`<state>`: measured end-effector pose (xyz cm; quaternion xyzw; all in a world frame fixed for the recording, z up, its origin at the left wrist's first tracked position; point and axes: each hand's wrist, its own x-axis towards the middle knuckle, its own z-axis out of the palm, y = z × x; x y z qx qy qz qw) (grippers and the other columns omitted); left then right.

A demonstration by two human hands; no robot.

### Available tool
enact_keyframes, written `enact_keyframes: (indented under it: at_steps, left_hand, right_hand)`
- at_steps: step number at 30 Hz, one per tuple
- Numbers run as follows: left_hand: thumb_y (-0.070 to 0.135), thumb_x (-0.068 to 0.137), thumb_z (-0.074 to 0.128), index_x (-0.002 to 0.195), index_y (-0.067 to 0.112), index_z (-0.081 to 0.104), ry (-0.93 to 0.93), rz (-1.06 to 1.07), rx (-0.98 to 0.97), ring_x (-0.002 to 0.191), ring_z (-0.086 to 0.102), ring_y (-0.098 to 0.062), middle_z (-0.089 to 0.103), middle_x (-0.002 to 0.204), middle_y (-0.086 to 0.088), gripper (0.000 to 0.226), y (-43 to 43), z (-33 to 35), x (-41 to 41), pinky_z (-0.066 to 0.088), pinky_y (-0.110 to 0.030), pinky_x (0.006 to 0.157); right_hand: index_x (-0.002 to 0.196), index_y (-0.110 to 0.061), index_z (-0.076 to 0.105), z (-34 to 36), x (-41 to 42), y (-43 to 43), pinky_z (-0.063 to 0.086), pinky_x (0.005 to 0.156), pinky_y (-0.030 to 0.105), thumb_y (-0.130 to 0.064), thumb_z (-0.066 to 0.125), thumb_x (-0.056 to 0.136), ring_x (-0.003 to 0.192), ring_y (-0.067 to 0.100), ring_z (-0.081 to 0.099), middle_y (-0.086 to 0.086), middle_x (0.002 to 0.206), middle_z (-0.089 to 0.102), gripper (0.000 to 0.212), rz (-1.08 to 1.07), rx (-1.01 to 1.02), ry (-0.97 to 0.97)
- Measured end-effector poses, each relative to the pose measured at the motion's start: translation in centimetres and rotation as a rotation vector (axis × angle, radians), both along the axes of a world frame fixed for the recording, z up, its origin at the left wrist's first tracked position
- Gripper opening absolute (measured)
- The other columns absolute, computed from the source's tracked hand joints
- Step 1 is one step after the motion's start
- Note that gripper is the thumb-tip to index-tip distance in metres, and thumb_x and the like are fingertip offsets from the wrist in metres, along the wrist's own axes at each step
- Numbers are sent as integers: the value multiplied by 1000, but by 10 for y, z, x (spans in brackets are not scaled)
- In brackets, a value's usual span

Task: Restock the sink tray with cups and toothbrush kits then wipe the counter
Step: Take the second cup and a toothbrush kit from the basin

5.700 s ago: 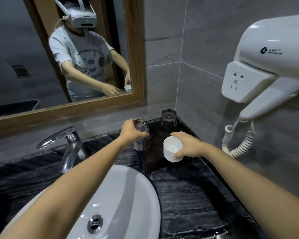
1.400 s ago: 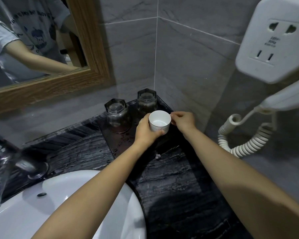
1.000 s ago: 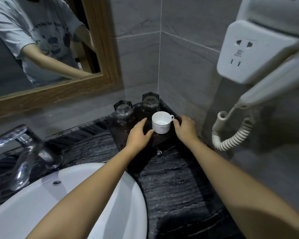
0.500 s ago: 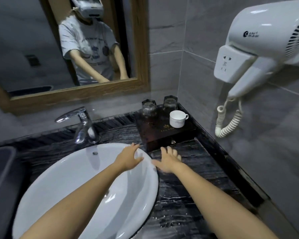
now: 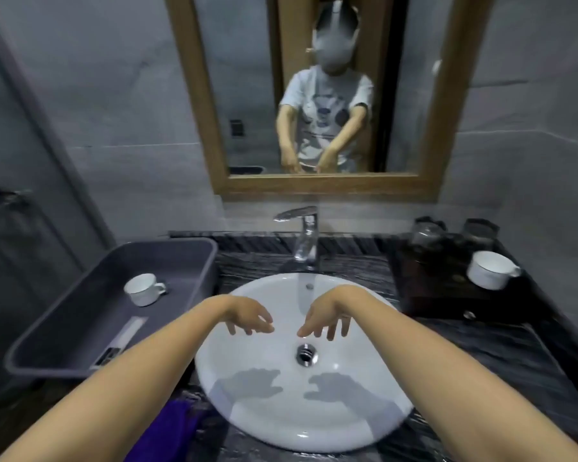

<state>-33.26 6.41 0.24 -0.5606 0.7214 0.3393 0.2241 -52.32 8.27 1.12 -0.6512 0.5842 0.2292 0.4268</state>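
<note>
Both hands empty over the basin: left hand and right hand hanging side by side above the drain, fingers loosely spread and drooping, touching nothing, probably parked mid-way between the two ends of the counter and free for the next pick. At the counter's right far corner, a dark wooden tray carrying two upturned glasses along its back edge and one white cup upright near its right edge, handle pointing right, likely set there as part of the restock. At the counter's left end, a grey tub serving as the supply bin, with a second white cup upright near its far end and a long flat packet near its front wall, possibly a toothbrush kit, though too blurred to say. At the counter's front edge, left of the basin, a purple cloth in a heap, seemingly kept handy for the wipe-down.
</note>
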Motion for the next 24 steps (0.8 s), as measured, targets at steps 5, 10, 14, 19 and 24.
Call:
enact_keyframes:
  at_steps: [5,10,14,19,24]
  left_hand:
    - [46,89,49,136,26,41,32,77,-73,107,58,-16,53,131,3,51,-5,54,83,51,-35,89]
    - [43,90,49,131,24,48,25,195,-137,98,57,-15,54,115,0,45,-15,78,174,50,-27,71]
    - [47,87,51,126,24,53,-1,261,-177,88,57,-15,59,96,3,46,-30,73,237,50,-27,68]
    - [50,86,51,132,24,49,-14,307,-247,105,57,-21,58,122,-4,52,-53,41,295,52,-33,82]
    - [40,87,56,135,15,45,18,374,-358,127,47,-23,50,140,-7,55,-63,-16,324,34,-28,101]
  right_hand:
    - [140,-15,41,46,79,-39,44,104,45,-43,52,91,122,29,54,7,143,47,57,155,6,-38]
    - [135,-14,45,82,161,-73,42,106,45,-40,51,93,124,30,53,8,140,49,50,255,-53,-38]
    - [135,-12,44,90,223,-99,42,105,47,-39,53,92,121,31,54,11,136,53,51,274,-75,-51]
    - [130,-10,51,64,287,-129,49,98,45,-42,56,89,102,25,59,10,131,57,53,315,-191,-38]
    - [127,-11,54,11,326,-153,47,91,38,-44,52,90,100,26,56,10,122,58,50,405,-386,12]
